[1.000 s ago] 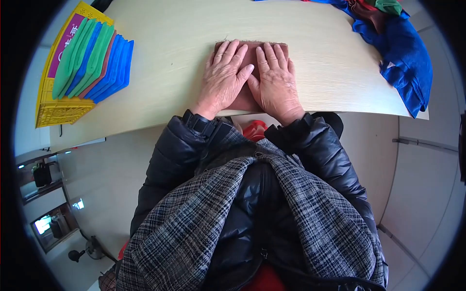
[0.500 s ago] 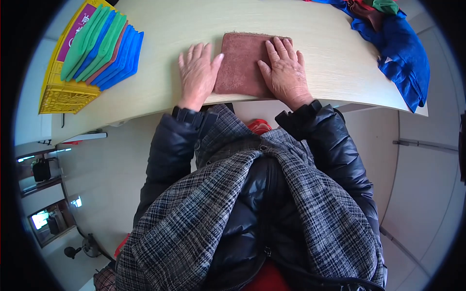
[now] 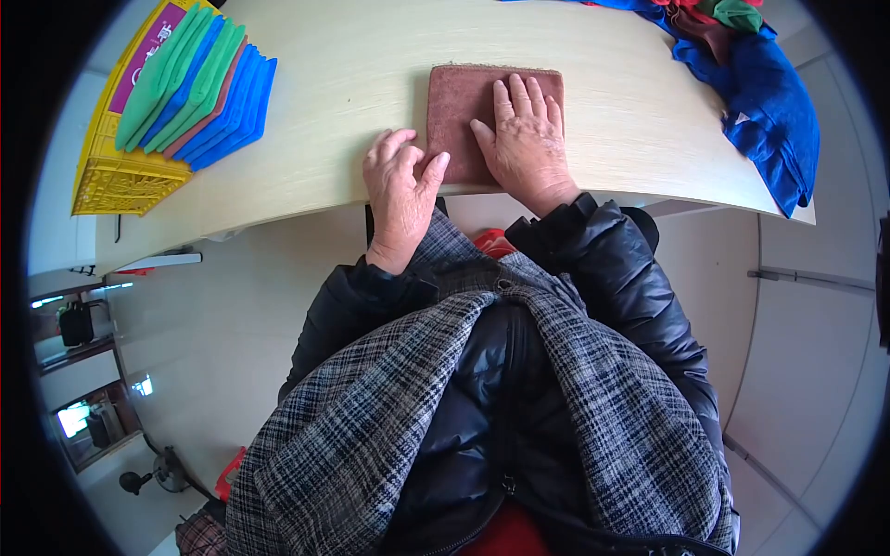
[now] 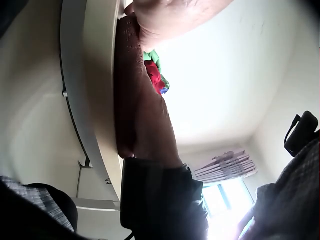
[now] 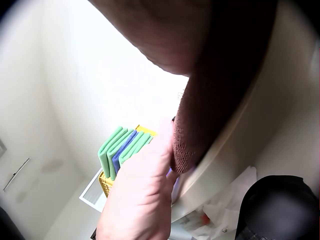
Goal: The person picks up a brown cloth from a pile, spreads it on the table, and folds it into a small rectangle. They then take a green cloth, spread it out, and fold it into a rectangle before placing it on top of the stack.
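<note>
A folded brown towel (image 3: pixel 461 116) lies near the table's front edge in the head view. My right hand (image 3: pixel 530 153) rests flat on its right half, fingers straight and slightly spread. At the towel's lower left edge is my left hand (image 3: pixel 400 195), fingers bent, its thumb over the towel and the edge pinched there. From the right wrist, the left hand (image 5: pixel 142 197) shows right against the end of the thick, folded towel (image 5: pixel 187 130). The left wrist view has the towel (image 4: pixel 127 85) side-on under the right hand (image 4: pixel 155 127).
On the left, a yellow basket (image 3: pixel 130 190) holds a row of folded green, blue and brown towels (image 3: pixel 199 88). Blue cloths (image 3: pixel 774 102) lie heaped at the right, with red, brown and green ones behind. The table (image 3: pixel 315 120) ends close to the body.
Both hands lay flat on the towel; the left then moved off to the table at its left and is now back at its lower left edge, fingers bent. The right stays on the towel.
</note>
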{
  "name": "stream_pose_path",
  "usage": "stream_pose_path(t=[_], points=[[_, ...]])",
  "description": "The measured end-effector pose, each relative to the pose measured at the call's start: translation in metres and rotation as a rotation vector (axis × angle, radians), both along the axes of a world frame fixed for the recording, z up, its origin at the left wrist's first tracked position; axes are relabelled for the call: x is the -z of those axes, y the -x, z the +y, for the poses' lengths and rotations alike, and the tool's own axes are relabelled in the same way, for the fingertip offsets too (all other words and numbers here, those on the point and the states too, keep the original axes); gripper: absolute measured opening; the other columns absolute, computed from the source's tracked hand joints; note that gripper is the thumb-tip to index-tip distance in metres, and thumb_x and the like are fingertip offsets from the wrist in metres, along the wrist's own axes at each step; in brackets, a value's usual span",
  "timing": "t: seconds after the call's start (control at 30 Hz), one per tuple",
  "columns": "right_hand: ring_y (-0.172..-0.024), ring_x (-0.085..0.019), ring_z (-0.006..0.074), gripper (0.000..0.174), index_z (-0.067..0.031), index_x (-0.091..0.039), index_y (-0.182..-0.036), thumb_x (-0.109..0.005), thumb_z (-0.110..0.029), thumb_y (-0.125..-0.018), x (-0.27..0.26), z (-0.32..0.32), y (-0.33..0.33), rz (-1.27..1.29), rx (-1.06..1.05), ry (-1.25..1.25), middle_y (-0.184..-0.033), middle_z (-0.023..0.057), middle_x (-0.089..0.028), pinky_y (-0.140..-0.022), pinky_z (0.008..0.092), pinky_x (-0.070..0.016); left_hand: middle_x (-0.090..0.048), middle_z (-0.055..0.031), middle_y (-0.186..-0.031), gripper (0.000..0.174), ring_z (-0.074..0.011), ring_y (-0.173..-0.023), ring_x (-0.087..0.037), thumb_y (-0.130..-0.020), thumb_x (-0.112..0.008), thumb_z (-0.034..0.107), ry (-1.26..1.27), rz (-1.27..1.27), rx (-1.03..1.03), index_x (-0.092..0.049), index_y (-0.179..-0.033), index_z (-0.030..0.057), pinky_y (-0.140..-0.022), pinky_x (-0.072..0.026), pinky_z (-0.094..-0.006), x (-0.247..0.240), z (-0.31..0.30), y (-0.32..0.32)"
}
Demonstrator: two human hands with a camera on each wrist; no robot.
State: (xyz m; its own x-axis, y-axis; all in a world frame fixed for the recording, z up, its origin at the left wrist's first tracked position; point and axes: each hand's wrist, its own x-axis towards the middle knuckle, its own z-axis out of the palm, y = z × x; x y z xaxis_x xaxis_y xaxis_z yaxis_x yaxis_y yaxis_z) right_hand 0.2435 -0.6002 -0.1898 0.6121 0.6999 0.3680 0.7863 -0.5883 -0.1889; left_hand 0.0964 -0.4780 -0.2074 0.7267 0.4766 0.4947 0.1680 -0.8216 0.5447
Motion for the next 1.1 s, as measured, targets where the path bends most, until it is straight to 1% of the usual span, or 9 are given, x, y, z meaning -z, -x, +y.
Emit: stream_pose_path(t=[0.07, 0.33, 0.5, 0.63, 0.73, 0.77, 0.87, 1.0, 1.1], points=[[-0.146, -0.034, 0.0376, 0.063, 0.0022, -0.045, -0.146, -0.050, -0.043, -0.102, 0.002, 0.001, 0.000, -0.008, 0.002, -0.003, -0.154, 0.0207, -0.043, -0.121, 0.0501, -0.0243, -0.063, -0.0159, -0.120, 0.026, -0.0360, -0.117, -0.054, -0.087, -0.075, 0.023, -0.138, -0.018, -0.016, -0.060, -0.084, 0.0021, -0.104, -0.0382, -0.0484, 0.002, 0.002, -0.003], [-0.145, -0.035, 0.0376, 0.065, 0.0011, -0.045, -0.147, -0.049, -0.045, -0.101, -0.001, 0.000, 0.000, -0.008, -0.005, -0.021, -0.154, 0.0203, -0.043, -0.121, 0.0496, -0.0237, -0.063, -0.0166, -0.120, 0.027, -0.0355, -0.121, -0.053, -0.086, -0.076, 0.022, -0.152, 0.030, -0.025, -0.057, -0.079, 0.0028, -0.106, -0.0357, -0.0498, -0.004, 0.001, -0.002], [-0.145, -0.035, 0.0377, 0.064, 0.0002, -0.045, -0.147, -0.051, -0.043, -0.101, -0.004, -0.004, 0.001, 0.009, -0.005, -0.011, -0.154, 0.0200, -0.043, -0.121, 0.0494, -0.0241, -0.062, -0.0170, -0.123, 0.026, -0.0353, -0.120, -0.053, -0.087, -0.075, 0.021, -0.149, 0.090, -0.045, -0.057, -0.083, 0.0031, -0.109, -0.0346, -0.0495, -0.012, -0.002, 0.007], [-0.145, -0.035, 0.0379, 0.064, -0.0004, -0.045, -0.148, -0.053, -0.041, -0.099, -0.007, -0.008, -0.003, 0.055, -0.036, -0.003, -0.154, 0.0201, -0.043, -0.120, 0.0504, -0.0249, -0.058, -0.0204, -0.132, 0.026, -0.0376, -0.123, -0.052, -0.092, -0.070, 0.022, -0.239, 0.024, -0.081, -0.054, -0.094, 0.0014, -0.106, -0.0378, -0.0491, -0.034, -0.008, 0.003], [-0.146, -0.034, 0.0383, 0.066, 0.0005, -0.043, -0.149, -0.054, -0.040, -0.098, -0.012, -0.007, -0.002, 0.095, -0.074, -0.030, -0.154, 0.0206, -0.042, -0.120, 0.0518, -0.0246, -0.050, -0.0223, -0.142, 0.043, -0.0393, -0.135, -0.045, -0.097, -0.064, 0.032, -0.077, -0.072, 0.216, -0.054, -0.123, -0.0008, -0.115, -0.0326, -0.0486, -0.048, -0.022, -0.021], [-0.147, -0.033, 0.0387, 0.068, 0.0016, -0.042, -0.149, -0.054, -0.039, -0.097, -0.013, -0.007, -0.001, 0.117, -0.092, -0.061, -0.155, 0.0211, -0.041, -0.120, 0.0526, -0.0241, -0.050, -0.0223, -0.142, 0.043, -0.0393, -0.135, -0.045, -0.097, -0.064, 0.032, -0.079, -0.077, 0.215, -0.054, -0.123, -0.0008, -0.115, -0.0326, -0.0486, -0.047, -0.025, -0.031], [-0.148, -0.031, 0.0388, 0.070, 0.0026, -0.039, -0.151, -0.054, -0.039, -0.096, -0.010, -0.011, 0.000, 0.095, -0.104, -0.050, -0.156, 0.0215, -0.039, -0.120, 0.0535, -0.0229, -0.044, -0.0229, -0.150, 0.068, -0.0391, -0.144, -0.035, -0.102, -0.050, 0.049, -0.163, 0.031, 0.289, -0.039, -0.148, -0.0003, -0.122, -0.0240, -0.0476, -0.033, -0.027, -0.064], [-0.150, -0.028, 0.0381, 0.072, 0.0022, -0.037, -0.152, -0.053, -0.040, -0.096, 0.001, -0.014, -0.003, 0.010, -0.110, 0.044, -0.159, 0.0216, -0.036, -0.121, 0.0529, -0.0208, -0.039, -0.0216, -0.156, 0.080, -0.0372, -0.147, -0.032, -0.103, -0.036, 0.060, -0.172, 0.183, 0.338, -0.031, -0.155, 0.0007, -0.123, -0.0197, -0.0472, -0.015, -0.012, -0.078], [-0.151, -0.026, 0.0378, 0.073, 0.0019, -0.037, -0.153, -0.052, -0.041, -0.096, 0.000, -0.016, -0.005, 0.003, -0.126, 0.069, -0.160, 0.0218, -0.035, -0.122, 0.0520, -0.0194, -0.037, -0.0204, -0.158, 0.082, -0.0355, -0.149, -0.030, -0.102, -0.034, 0.063, -0.196, 0.235, 0.334, -0.031, -0.155, 0.0011, -0.124, -0.0179, -0.0471, -0.014, -0.007, -0.073]])
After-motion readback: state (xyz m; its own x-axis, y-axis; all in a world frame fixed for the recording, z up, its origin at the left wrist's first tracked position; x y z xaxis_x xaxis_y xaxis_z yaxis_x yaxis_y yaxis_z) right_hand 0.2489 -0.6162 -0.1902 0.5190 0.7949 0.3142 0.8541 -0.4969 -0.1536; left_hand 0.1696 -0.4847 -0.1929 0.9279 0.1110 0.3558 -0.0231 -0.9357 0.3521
